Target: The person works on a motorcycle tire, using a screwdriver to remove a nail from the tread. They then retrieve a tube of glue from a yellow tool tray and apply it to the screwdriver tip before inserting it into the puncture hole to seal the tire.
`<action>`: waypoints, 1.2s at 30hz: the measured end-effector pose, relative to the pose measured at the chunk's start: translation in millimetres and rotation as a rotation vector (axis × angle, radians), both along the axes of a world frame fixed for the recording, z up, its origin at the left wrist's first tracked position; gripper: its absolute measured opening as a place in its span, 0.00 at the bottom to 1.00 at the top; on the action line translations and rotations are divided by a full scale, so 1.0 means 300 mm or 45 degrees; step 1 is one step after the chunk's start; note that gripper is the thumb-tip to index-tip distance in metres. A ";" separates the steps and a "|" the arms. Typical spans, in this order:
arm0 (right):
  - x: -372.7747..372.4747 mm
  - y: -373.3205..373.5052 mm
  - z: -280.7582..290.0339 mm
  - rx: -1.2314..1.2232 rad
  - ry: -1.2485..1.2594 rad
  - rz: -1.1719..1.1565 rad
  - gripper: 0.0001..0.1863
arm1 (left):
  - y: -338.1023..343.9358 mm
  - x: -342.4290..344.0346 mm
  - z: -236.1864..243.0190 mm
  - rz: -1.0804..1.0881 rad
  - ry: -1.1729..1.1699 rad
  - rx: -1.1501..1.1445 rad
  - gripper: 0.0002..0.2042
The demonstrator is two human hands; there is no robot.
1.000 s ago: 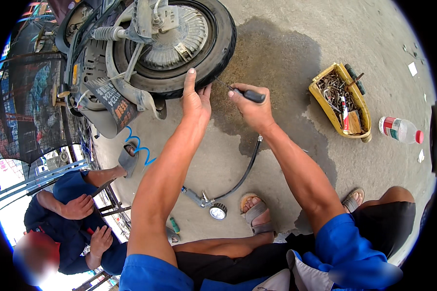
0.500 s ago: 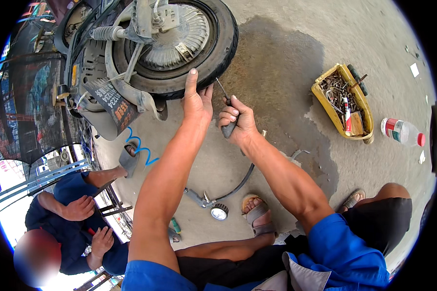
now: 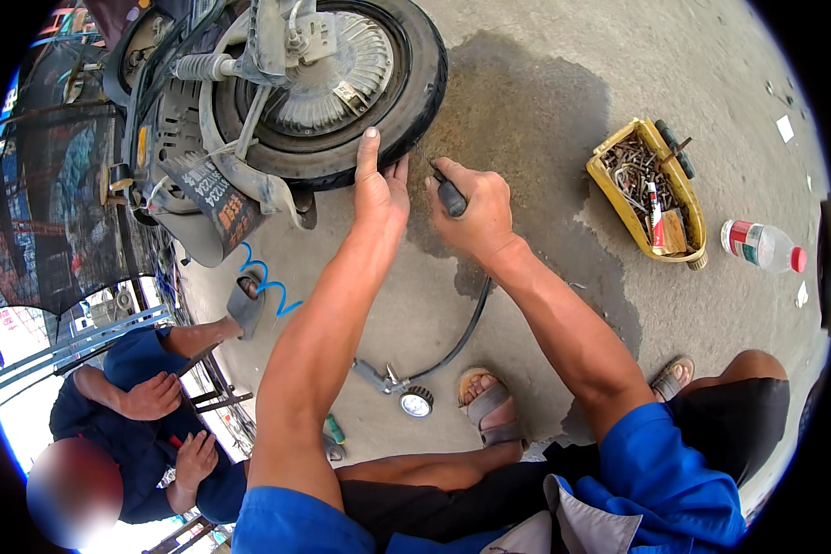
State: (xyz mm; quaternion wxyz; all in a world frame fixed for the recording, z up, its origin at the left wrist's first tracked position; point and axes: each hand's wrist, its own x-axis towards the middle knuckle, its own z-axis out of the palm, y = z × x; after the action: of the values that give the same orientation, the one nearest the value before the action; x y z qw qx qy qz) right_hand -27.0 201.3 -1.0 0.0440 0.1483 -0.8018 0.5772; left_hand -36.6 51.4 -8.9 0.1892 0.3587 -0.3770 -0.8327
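The dusty rear wheel of a scooter, with its black tyre (image 3: 425, 88) and ribbed metal hub (image 3: 346, 78), fills the top left of the view. My left hand (image 3: 380, 194) grips the tyre's lower edge, thumb on the sidewall and fingers against the tread. Close to its right, my right hand (image 3: 480, 210) is closed around the dark handle of an awl-like tool (image 3: 451, 198). The tool's thin shaft barely shows now, so I cannot tell whether its tip touches the tyre.
To the right lies a yellow cut-open container (image 3: 612, 205) of bolts and small parts, beside a clear plastic bottle (image 3: 774, 247). A pressure gauge (image 3: 416, 401) with a black hose (image 3: 474, 323) lies below my hands. A person (image 3: 138, 397) sits at the left near a blue coiled hose (image 3: 260, 282).
My right hand has turned over and moved slightly right, so its back now faces up and the tool's shaft shows less. My left hand stays on the tyre.
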 end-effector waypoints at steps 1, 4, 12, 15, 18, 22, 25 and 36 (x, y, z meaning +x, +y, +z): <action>-0.010 0.001 0.001 -0.051 -0.028 -0.008 0.07 | -0.002 -0.002 -0.001 0.000 0.002 0.000 0.37; -0.074 0.027 0.008 -0.521 -0.799 0.038 0.05 | -0.001 0.005 -0.005 0.001 -0.002 0.003 0.37; -0.127 0.064 -0.075 -1.746 -2.142 0.147 0.08 | -0.002 0.003 -0.009 0.000 -0.011 0.019 0.37; -0.127 0.067 -0.081 -1.773 -2.114 0.163 0.10 | 0.025 -0.013 -0.004 0.032 0.009 0.010 0.37; -0.095 0.078 -0.035 -1.676 -1.998 0.062 0.12 | 0.010 -0.005 -0.008 0.052 -0.016 0.007 0.37; -0.030 0.154 -0.081 -1.361 -1.433 -0.170 0.19 | 0.003 -0.007 -0.016 0.078 0.015 0.058 0.45; -0.013 0.206 -0.094 -0.466 -0.418 -0.188 0.29 | -0.006 -0.003 -0.014 0.078 0.016 0.073 0.44; -0.004 0.011 0.049 0.712 0.201 0.408 0.30 | -0.024 0.001 -0.041 -0.042 -0.043 0.032 0.33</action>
State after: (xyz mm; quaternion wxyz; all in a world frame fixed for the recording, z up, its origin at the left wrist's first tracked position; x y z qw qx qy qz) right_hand -28.2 204.7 13.6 -0.0276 0.3231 -0.8899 0.3210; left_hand -36.3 44.2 -21.2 0.1647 0.3687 -0.3755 -0.8342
